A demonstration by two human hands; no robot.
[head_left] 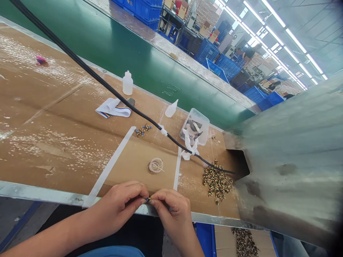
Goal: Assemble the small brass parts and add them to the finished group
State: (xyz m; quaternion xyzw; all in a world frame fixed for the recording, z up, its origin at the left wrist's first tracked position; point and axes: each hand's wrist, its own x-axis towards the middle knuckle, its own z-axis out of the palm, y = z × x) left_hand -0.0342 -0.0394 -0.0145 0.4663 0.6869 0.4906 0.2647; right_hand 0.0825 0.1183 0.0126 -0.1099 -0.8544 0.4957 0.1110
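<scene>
My left hand (125, 201) and my right hand (168, 205) meet at the table's front edge, each pinching the same small blue-and-yellow part (148, 200). Fingertips cover most of it, so its exact kind does not show. Just beyond my hands, on a taped cardboard sheet (136, 157), stands a small round clear dish (155, 165) with a thin stick lying across it. A few blue-and-yellow parts (143, 130) lie past the sheet's far left corner. To the right spreads a heap of small black-and-gold parts (217, 181).
A black cable (107, 85) crosses above the table. Two white bottles (128, 84), a folded cloth (114, 108) and a clear plastic box (197, 125) stand toward the green conveyor belt (107, 39). A metal duct (289, 160) rises at right. Below the edge, more parts (245, 242) lie on cardboard.
</scene>
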